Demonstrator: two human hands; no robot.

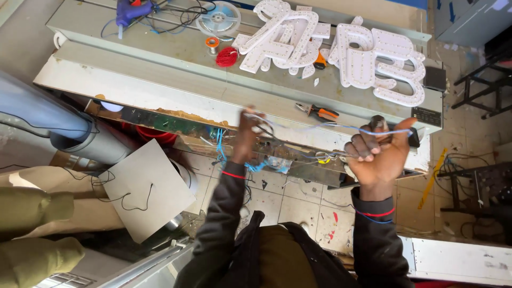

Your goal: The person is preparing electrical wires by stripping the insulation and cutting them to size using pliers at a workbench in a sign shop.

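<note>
My left hand [248, 137] is closed around one end of a thin blue wire [320, 127], near the front edge of the workbench [160, 80]. My right hand [380, 152] grips the other end, fingers curled, thumb up. The wire stretches between both hands in the air. Both arms wear dark sleeves with red cuffs. More blue wires [220, 145] hang below the bench edge by my left hand.
White dotted sign letters [330, 48] lie on the bench with orange-handled pliers [319, 111], a red wire spool [226, 56], a clear reel [218, 18] and a blue glue gun [130, 9]. A grey board [146, 186] and a grey pipe [48, 117] stand at left.
</note>
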